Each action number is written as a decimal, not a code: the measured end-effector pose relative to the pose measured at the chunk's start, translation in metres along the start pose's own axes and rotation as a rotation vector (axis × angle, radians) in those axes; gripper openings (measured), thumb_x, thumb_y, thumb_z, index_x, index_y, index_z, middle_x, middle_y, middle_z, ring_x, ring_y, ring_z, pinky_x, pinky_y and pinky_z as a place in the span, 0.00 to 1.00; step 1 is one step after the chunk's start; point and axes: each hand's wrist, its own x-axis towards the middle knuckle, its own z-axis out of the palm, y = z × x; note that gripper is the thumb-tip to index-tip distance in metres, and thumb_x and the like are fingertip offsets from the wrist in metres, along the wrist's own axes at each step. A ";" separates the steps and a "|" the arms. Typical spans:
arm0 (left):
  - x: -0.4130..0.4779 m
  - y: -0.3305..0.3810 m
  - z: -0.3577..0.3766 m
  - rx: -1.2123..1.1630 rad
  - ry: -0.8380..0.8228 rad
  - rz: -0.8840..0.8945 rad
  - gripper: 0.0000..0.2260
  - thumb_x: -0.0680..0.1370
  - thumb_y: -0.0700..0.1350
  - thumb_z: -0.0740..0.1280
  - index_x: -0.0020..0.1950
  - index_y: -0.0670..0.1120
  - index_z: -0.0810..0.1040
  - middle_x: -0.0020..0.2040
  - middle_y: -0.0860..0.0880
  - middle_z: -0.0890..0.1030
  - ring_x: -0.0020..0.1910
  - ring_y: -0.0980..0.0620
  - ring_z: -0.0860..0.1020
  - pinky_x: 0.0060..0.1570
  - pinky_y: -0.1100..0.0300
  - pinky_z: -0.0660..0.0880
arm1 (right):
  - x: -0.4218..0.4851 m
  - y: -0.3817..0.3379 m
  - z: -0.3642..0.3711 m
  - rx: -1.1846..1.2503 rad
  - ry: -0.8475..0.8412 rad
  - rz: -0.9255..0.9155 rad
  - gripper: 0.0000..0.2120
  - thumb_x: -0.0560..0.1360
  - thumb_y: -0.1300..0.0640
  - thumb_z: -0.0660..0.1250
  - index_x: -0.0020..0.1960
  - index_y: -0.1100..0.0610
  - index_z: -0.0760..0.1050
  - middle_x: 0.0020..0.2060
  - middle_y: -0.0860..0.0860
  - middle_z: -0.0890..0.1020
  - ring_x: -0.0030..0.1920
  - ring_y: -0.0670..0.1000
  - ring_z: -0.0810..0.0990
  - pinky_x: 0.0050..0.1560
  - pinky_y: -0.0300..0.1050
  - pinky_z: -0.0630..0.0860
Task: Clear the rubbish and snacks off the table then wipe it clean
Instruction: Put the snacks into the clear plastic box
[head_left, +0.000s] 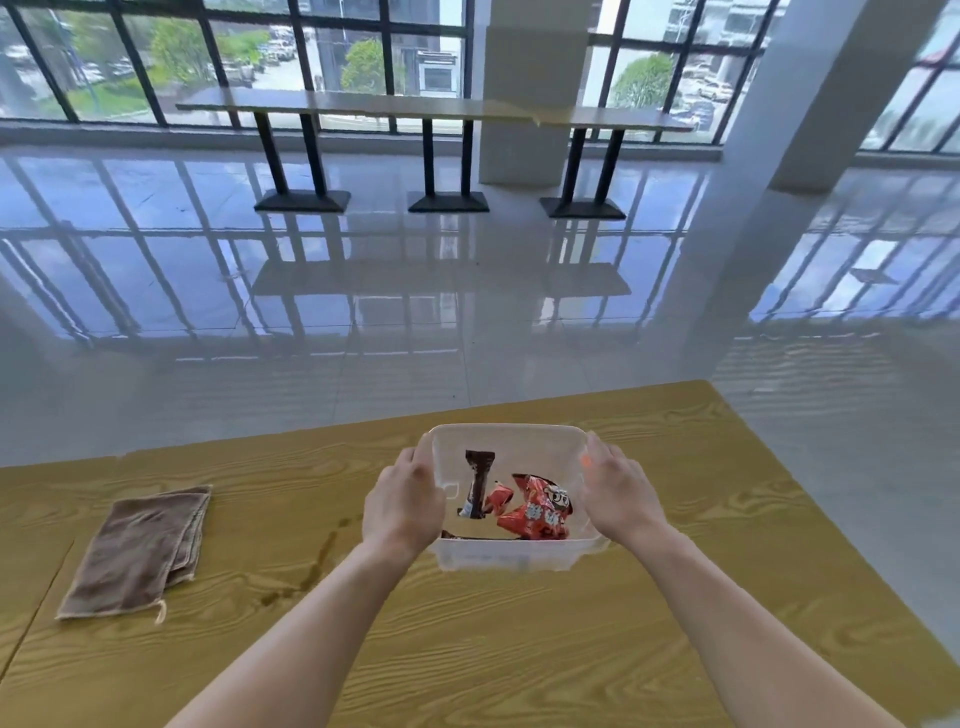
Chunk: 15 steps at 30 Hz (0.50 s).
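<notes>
A clear plastic bin (506, 432) sits on the yellow wood-grain table (467, 649), near its far edge. Inside lie a dark brown snack wrapper (478, 483) and red snack packets (537, 506). My left hand (402, 501) grips the bin's left wall and my right hand (615, 491) grips its right wall. A folded brown cloth (140, 553) lies flat on the table to the left, well apart from the bin. A thin brownish spill streak (317, 561) runs across the tabletop between the cloth and my left arm.
The table's far edge runs just beyond the bin, and its right edge slants down the right side. Beyond is glossy tiled floor, a long counter on black legs (431, 109) by the windows, and a white pillar (810, 93).
</notes>
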 end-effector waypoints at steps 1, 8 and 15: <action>0.006 0.011 0.008 0.000 -0.004 0.008 0.31 0.75 0.37 0.55 0.76 0.57 0.57 0.60 0.48 0.78 0.54 0.44 0.76 0.47 0.49 0.74 | 0.007 0.011 -0.006 0.005 0.004 0.007 0.30 0.78 0.60 0.58 0.79 0.59 0.55 0.71 0.58 0.70 0.68 0.65 0.69 0.64 0.55 0.67; 0.052 0.089 0.071 0.013 -0.046 0.056 0.33 0.75 0.38 0.57 0.78 0.56 0.55 0.59 0.48 0.77 0.53 0.43 0.76 0.48 0.50 0.73 | 0.065 0.090 -0.049 -0.029 0.024 0.038 0.30 0.79 0.61 0.60 0.79 0.60 0.56 0.69 0.60 0.73 0.66 0.64 0.70 0.64 0.54 0.67; 0.094 0.144 0.124 0.039 -0.100 0.052 0.33 0.76 0.38 0.56 0.79 0.53 0.51 0.60 0.46 0.75 0.55 0.44 0.73 0.52 0.51 0.72 | 0.128 0.151 -0.075 -0.032 0.021 0.059 0.27 0.78 0.63 0.59 0.76 0.60 0.60 0.65 0.60 0.75 0.63 0.65 0.72 0.57 0.53 0.67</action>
